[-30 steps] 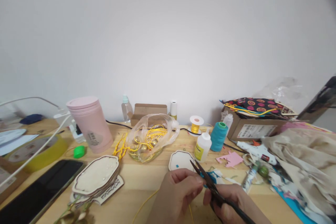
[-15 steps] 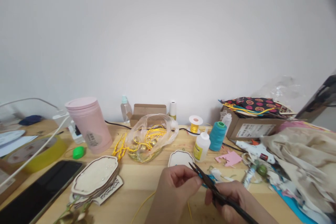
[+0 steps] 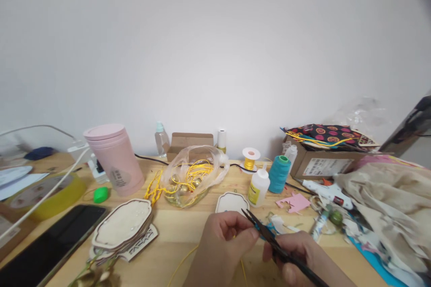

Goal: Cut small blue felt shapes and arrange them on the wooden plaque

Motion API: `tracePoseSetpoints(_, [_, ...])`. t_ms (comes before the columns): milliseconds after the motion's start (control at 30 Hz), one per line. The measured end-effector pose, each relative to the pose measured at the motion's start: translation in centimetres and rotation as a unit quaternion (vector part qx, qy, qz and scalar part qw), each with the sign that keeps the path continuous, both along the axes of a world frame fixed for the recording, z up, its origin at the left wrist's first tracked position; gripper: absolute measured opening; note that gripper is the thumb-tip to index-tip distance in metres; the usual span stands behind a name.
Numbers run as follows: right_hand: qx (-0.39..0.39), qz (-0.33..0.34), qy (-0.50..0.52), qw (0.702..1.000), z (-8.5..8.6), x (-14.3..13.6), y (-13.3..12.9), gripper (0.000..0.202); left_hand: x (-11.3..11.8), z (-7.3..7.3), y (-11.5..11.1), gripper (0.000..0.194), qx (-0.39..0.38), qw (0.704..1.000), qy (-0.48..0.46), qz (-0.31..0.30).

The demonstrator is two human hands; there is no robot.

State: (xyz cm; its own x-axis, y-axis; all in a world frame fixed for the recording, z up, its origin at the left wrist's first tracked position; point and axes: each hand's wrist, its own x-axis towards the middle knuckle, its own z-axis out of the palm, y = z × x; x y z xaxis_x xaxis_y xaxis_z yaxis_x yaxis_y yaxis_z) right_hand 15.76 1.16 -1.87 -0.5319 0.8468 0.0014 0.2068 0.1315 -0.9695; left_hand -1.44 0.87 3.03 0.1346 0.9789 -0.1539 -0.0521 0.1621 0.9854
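Note:
My left hand (image 3: 225,240) is closed in a pinch, low in the middle of the view. From it a thin yellow cord (image 3: 184,260) trails down to the table. My right hand (image 3: 299,253) grips a pair of black scissors (image 3: 269,235). The slim pointed blades are slightly apart and rise over the left thumb and fingertips. The cord's end between the fingers is mostly hidden. Just beyond the left hand lies a pale scalloped wooden tag (image 3: 232,202), and blue scraps (image 3: 269,228) lie behind the scissors.
Left are stacked wooden tags (image 3: 123,224), a phone (image 3: 54,244), a pink tumbler (image 3: 116,161) and yellow tape (image 3: 57,197). Behind stand a bag of bells and cord (image 3: 191,179), a glue bottle (image 3: 258,188) and teal thread (image 3: 279,175). Cloth (image 3: 387,193) and a glue gun (image 3: 330,193) lie right.
The scissor blades have parted slightly more near the left fingertips. Both hands are otherwise almost still, and the surrounding things stay in place.

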Motion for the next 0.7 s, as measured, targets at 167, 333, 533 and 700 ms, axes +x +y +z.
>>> tracePoseSetpoints(167, [0.004,0.013,-0.008,1.000,-0.2,0.2,0.4,0.050,-0.3,-0.4,0.0,0.006,0.004,0.999,0.031,0.006])
tracePoseSetpoints(333, [-0.003,0.029,-0.007,1.000,0.0,0.1,0.5,0.050,-0.4,-0.4,0.0,0.007,0.019,0.998,0.058,-0.010])
tracePoseSetpoints(533, [0.000,-0.002,0.023,1.000,0.7,-0.2,-0.3,0.049,-0.3,-0.4,-0.2,0.008,0.039,0.998,0.056,0.008])
tracePoseSetpoints(700, [0.017,-0.020,0.049,0.998,0.9,-0.9,-0.3,0.049,0.4,-0.5,-0.2,0.012,0.044,0.998,0.047,0.002])
